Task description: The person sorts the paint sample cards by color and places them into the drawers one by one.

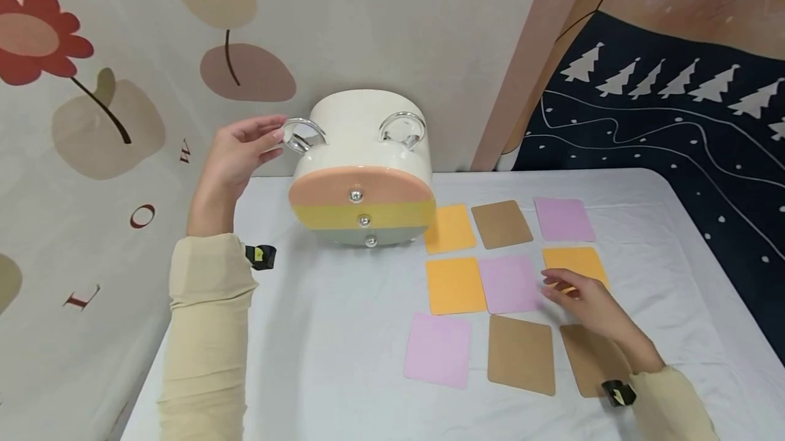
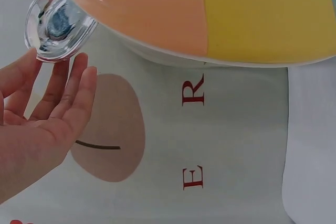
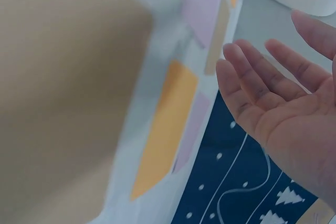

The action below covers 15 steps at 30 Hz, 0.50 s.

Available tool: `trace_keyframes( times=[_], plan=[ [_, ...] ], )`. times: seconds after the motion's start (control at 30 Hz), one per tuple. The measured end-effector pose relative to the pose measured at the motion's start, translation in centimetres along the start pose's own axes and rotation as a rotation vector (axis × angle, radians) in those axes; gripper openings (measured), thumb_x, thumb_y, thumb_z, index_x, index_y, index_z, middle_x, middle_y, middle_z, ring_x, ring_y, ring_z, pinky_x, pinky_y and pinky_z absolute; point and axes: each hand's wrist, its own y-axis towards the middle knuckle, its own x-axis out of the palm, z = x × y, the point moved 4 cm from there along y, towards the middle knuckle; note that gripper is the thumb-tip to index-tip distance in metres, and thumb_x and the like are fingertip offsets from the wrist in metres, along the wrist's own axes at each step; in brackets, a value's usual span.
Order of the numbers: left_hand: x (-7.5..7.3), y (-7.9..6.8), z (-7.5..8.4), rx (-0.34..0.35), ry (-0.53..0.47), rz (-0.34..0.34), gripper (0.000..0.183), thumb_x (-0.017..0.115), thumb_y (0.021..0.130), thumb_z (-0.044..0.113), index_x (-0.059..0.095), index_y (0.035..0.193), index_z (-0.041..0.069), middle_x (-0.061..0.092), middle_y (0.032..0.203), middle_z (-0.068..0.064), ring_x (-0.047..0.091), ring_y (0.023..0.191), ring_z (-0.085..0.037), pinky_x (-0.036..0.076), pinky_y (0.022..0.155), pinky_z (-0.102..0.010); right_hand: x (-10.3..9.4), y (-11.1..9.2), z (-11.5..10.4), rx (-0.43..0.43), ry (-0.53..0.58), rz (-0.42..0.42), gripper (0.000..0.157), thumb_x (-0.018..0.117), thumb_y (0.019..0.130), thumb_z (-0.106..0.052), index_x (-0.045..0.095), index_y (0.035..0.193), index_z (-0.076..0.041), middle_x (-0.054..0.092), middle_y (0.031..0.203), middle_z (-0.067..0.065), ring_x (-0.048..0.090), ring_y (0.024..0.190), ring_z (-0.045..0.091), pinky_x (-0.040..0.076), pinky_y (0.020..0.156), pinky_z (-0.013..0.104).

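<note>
1. Round-fronted box (image 1: 363,182) stands at the far side of the white, cloth-covered worktop (image 1: 343,352); nearest me lies a row of flat, matte squarish cards with rounded corners, a lilac card (image 1: 438,350), a brown card (image 1: 521,355) and another brown one partly under my forearm.
2. Just beyond, my right grip (image 1: 579,296) hovers over the middle row, fingers loose and parted, beside a lilac square and an orange card (image 1: 579,262).
3. Past it, the back row goes orange, brown, lilac, the orange partly hidden by the box.
4. Glossy bands of coral, mustard and grey-green cross the box's face, each with a shiny round knob (image 1: 364,221).
5. My left grip (image 1: 239,148) lightly pinches the rim of the left silvery ring handle (image 2: 60,22) on its smooth cream body.
6. Behind hangs a pale backdrop (image 1: 398,18) printed with flat flowers.
</note>
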Motion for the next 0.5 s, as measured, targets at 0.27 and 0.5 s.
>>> trace_keyframes(
  times=[0.27,0.5],
  plan=[
    [0.0,0.3,-0.3,-0.032,-0.072,-0.004,0.037,0.068,0.081,0.007,0.061,0.116,0.001,0.061,0.098,-0.001,0.061,0.085,-0.011,0.052,0.078,-0.022,1.7,4.5,-4.7,-0.068,0.111,-0.176,0.034,0.061,0.087,-0.006,0.055,0.118,0.005,0.064,0.1,0.012,0.06,0.087,0.019,0.052,0.074,0.029],
    [0.0,0.6,-0.5,-0.012,-0.04,-0.006,0.03,0.067,0.081,0.005,0.064,0.111,0.003,0.062,0.093,0.0,0.061,0.082,-0.011,0.053,0.077,-0.023,4.1,9.2,-10.6,-0.186,0.255,-0.326,0.039,0.06,0.089,-0.01,0.051,0.124,0.003,0.062,0.104,0.011,0.059,0.093,0.021,0.051,0.08,0.035]
  ],
)
